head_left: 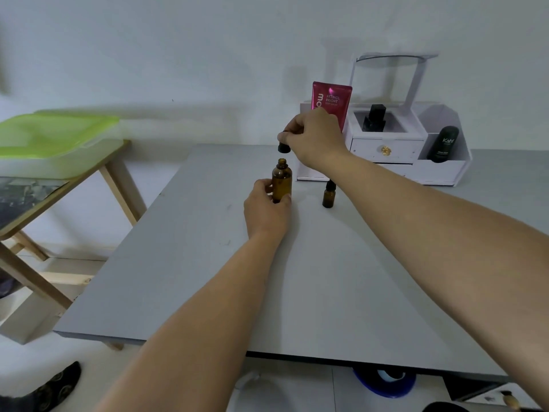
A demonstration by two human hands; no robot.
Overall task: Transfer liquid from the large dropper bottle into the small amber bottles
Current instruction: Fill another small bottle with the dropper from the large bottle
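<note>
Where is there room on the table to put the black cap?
The grey table is bare near its front edge and left of the left hand. It is crowded at the back, around the small bottle and white organizer.

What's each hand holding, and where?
Left hand grips the large amber bottle round its lower body; right hand pinches the black dropper cap by its top.

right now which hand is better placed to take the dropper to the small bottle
Right: the right hand pinches the dropper cap above the large bottle, nearer the small amber bottle; the left hand grips the large bottle.
</note>
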